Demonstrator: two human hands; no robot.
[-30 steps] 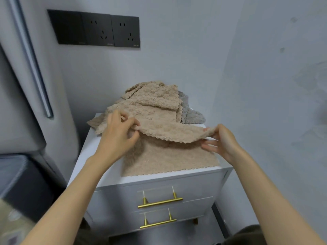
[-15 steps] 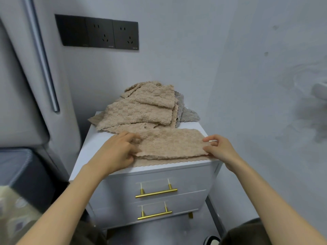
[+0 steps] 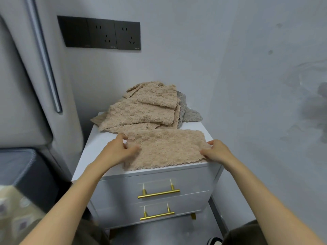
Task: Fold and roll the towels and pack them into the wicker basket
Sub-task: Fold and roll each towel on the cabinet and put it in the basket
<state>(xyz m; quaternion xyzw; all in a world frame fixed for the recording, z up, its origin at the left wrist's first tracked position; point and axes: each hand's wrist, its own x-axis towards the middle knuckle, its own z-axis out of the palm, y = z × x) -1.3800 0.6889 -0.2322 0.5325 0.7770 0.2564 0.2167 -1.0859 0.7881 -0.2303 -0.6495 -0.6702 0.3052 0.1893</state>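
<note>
White nightstand (image 3: pixel 98 145) in grey corner; beige towel (image 3: pixel 168 147) on top; black sockets (image 3: pixel 99 33) above.

White two-drawer cabinet (image 3: pixel 123 184); its flat top is the surface (image 3: pixel 95 149). Front: folded beige towel (image 3: pixel 166 147) lying flat, scalloped hem at the front lip. Directly behind, touching it: loose heap of beige towels (image 3: pixel 141 112). Grey towel (image 3: pixel 191 115) back right, partly under the heap.

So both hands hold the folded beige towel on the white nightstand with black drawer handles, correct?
No: the head view shows gold drawer handles, not black. Left hand and right hand do hold the folded beige towel on the white nightstand.
</note>
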